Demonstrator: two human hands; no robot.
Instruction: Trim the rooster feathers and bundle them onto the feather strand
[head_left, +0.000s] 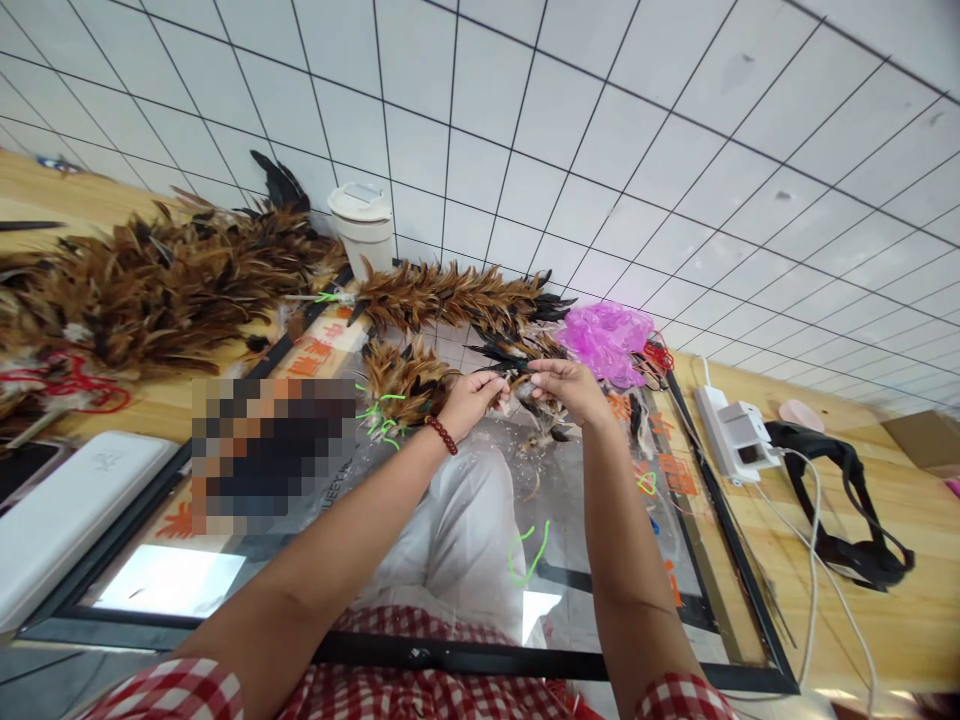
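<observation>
My left hand [474, 397] and my right hand [571, 388] meet above a glass table top [465, 560], both pinched on a small bunch of dark feathers [517, 372] held between them. A red bead bracelet circles my left wrist. A short brown feather bundle [405, 385] with green ties lies just left of my left hand. A long brown feather duster [450, 297] lies behind the hands.
A big heap of brown feather dusters [150, 285] fills the left. A white lidded cup [364, 225] stands at the wall. Pink plastic [606, 342], a white power strip [731, 432], a black strap [847, 510] and a white box [67, 510] lie around.
</observation>
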